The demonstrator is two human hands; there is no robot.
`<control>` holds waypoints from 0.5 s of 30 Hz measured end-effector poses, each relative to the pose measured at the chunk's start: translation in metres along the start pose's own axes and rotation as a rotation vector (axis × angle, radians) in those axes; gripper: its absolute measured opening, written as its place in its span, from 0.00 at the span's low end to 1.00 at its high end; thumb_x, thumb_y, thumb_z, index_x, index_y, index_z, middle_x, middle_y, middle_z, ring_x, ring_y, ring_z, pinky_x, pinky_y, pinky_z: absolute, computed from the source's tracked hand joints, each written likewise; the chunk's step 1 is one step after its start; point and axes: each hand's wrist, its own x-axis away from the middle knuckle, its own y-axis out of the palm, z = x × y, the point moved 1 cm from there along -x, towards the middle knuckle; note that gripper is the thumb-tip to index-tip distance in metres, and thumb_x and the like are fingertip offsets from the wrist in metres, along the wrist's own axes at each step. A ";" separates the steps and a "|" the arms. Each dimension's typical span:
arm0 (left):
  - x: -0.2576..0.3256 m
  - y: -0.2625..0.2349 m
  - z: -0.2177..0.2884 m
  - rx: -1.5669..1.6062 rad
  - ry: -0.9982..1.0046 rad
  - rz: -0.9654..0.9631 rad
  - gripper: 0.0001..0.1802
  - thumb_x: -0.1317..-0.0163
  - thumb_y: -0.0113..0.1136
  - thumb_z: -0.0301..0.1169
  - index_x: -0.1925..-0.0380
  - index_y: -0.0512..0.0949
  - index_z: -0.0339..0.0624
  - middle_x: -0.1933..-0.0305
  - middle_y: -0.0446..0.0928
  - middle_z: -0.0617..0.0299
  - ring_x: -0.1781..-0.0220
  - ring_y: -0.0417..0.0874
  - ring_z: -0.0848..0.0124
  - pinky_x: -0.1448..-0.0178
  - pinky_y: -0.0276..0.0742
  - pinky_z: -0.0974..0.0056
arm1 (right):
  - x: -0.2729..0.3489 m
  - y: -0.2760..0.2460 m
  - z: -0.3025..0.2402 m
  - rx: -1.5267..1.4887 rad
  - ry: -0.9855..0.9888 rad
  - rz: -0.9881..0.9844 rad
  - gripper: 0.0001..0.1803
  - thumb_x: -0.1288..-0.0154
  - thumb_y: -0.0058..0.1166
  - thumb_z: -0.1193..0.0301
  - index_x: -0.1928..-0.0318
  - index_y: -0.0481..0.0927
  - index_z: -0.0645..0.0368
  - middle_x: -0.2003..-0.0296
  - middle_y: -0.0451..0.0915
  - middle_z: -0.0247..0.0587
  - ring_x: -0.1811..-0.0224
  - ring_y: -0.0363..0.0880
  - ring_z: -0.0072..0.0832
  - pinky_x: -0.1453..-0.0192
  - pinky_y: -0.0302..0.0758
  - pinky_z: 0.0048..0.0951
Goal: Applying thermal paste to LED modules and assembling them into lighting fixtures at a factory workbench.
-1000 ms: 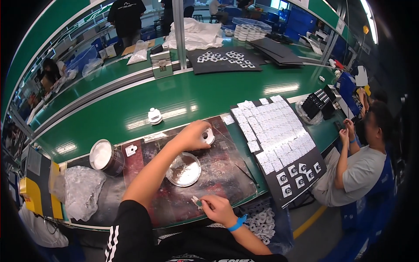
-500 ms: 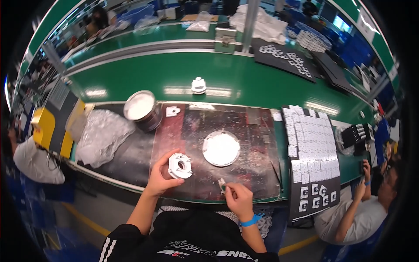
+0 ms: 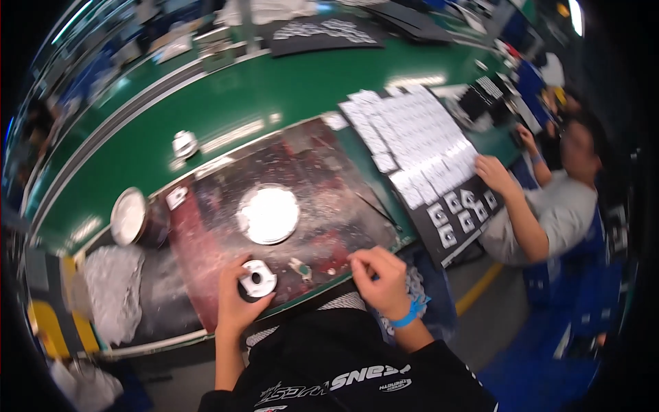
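Note:
My left hand (image 3: 237,296) is closed round a white round plastic part (image 3: 259,280) with a hole in its middle, just above the mat's near edge. To the right, my right hand (image 3: 382,278) has its fingers curled, and nothing shows in them. A small pale piece with a green part (image 3: 301,269) lies on the dark worn mat (image 3: 322,206) between the two hands. Beyond it sits a shallow round dish (image 3: 269,214) with a bright white inside. A small white piece (image 3: 176,198) rests at the mat's far left.
At left stand a tin (image 3: 130,218) with white contents, a crumpled clear plastic bag (image 3: 115,292) and a yellow-grey device (image 3: 58,302). A white part (image 3: 184,145) is on the green bench. A black board (image 3: 419,165) with rows of white pieces lies right, beside a co-worker (image 3: 549,206).
My view has swung to the right. My right hand has let go of the small piece with the green part and moved right. The left hand keeps the white part, now turned.

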 end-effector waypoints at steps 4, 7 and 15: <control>0.002 0.003 -0.021 0.054 0.013 0.015 0.39 0.61 0.86 0.25 0.47 0.73 0.42 0.33 0.76 0.46 0.33 0.78 0.51 0.28 0.72 0.51 | -0.013 -0.068 0.018 0.318 0.155 0.285 0.03 0.35 0.65 0.75 0.62 0.85 0.60 0.68 0.82 0.44 0.66 0.81 0.42 0.62 0.77 0.39; -0.007 0.007 -0.020 0.086 0.000 -0.016 0.41 0.60 0.85 0.25 0.43 0.73 0.42 0.31 0.76 0.45 0.30 0.77 0.50 0.25 0.71 0.51 | -0.009 -0.114 0.067 0.651 0.189 0.361 0.12 0.36 0.68 0.70 0.53 0.86 0.59 0.58 0.83 0.46 0.51 0.80 0.47 0.46 0.76 0.44; -0.007 -0.008 -0.014 -0.015 0.167 0.121 0.54 0.59 0.87 0.32 0.30 0.67 0.42 0.22 0.66 0.44 0.23 0.69 0.48 0.21 0.65 0.48 | -0.028 -0.125 0.121 0.712 0.194 0.201 0.15 0.39 0.69 0.69 0.54 0.86 0.63 0.58 0.84 0.50 0.52 0.81 0.51 0.46 0.78 0.47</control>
